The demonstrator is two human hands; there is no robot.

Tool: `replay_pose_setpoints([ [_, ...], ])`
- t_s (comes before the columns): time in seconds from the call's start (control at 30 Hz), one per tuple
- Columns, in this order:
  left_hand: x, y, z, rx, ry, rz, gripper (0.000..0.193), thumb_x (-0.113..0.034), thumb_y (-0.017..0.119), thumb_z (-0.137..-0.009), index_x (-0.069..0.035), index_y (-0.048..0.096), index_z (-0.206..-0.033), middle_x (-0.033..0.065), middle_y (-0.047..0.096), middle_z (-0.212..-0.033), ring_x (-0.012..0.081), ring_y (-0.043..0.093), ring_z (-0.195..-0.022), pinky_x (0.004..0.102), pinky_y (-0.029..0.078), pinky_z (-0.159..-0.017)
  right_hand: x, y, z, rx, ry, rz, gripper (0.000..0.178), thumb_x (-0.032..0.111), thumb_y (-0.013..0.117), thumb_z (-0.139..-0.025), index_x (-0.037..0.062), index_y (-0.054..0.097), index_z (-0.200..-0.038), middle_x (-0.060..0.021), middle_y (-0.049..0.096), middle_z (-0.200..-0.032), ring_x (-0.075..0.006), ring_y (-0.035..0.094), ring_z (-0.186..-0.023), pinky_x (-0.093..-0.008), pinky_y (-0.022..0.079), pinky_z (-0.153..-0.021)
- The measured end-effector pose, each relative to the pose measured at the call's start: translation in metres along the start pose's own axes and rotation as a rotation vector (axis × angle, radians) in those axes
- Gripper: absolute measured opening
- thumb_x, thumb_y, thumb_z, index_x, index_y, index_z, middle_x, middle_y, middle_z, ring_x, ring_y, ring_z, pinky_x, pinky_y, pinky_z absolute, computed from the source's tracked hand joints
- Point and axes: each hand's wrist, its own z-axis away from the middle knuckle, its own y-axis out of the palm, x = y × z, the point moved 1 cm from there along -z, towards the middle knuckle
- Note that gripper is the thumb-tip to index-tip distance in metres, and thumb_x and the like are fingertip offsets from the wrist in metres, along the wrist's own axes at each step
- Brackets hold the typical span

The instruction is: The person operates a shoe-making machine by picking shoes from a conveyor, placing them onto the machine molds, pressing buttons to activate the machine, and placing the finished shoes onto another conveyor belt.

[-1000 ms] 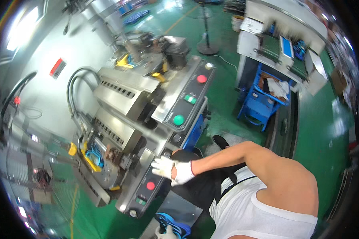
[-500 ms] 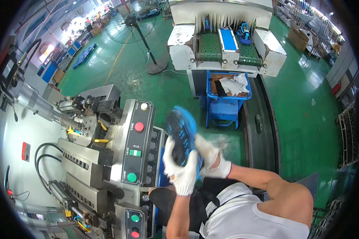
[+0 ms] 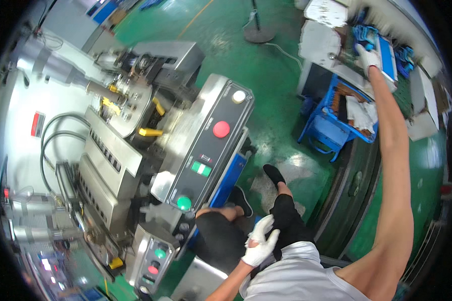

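Note:
My right arm is stretched out to the far right, and my white-gloved right hand [image 3: 369, 57] is over the left lane of the conveyor machine. Just beyond its fingertips sits a blue and black shoe [image 3: 365, 34]. The fingers are blurred, and whether they touch or grip the shoe I cannot tell. My left hand [image 3: 261, 242], also in a white glove, hovers above my lap with its fingers apart and nothing in it. A second blue and black shoe [image 3: 404, 56] lies on the conveyor's other lane, past the blue divider strip [image 3: 386, 57].
At my left stands a metal press machine with a control panel [image 3: 213, 138] of coloured buttons and yellow clamp handles [image 3: 150, 132]. A blue cart [image 3: 329, 133] holding white cloths [image 3: 360, 114] stands below the conveyor. A fan base [image 3: 259, 34] stands on the green floor behind.
Both hands held a blue and black shoe in front of me; now they are apart. The right hand has reached out to the conveyor, the left has dropped empty to my lap. My view has turned.

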Motion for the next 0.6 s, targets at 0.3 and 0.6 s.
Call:
replay_pose_setpoints([
  [0.3, 0.076, -0.126, 0.162, -0.961, -0.306, -0.113, 0.02, -0.011, 0.071, -0.1, -0.001, 0.071, -0.117, 0.0132, 0.075, -0.101, 0.0216, 0.074, -0.092, 0.0369, 0.059, -0.086, -0.001, 0.092, 0.22, 0.114, -0.557, -0.044, 0.085, 0.052, 0.068, -0.1, -0.0075, 0.046, -0.156, -0.0281, 0.058, -0.152, -0.0361, 0.058, -0.139, -0.0424, 0.044, -0.116],
  [0.6, 0.211, -0.016, 0.467, -1.676, -0.841, 0.019, 0.027, -0.02, 0.069, -0.102, 0.0, 0.068, -0.12, 0.0138, 0.073, -0.097, 0.0243, 0.071, -0.088, 0.039, 0.057, -0.079, 0.01, 0.169, 0.61, 1.253, -0.789, 0.084, 0.074, 0.017, 0.075, -0.099, 0.0006, 0.04, -0.161, -0.0223, 0.055, -0.155, -0.0257, 0.067, -0.126, -0.0385, 0.054, -0.106],
])
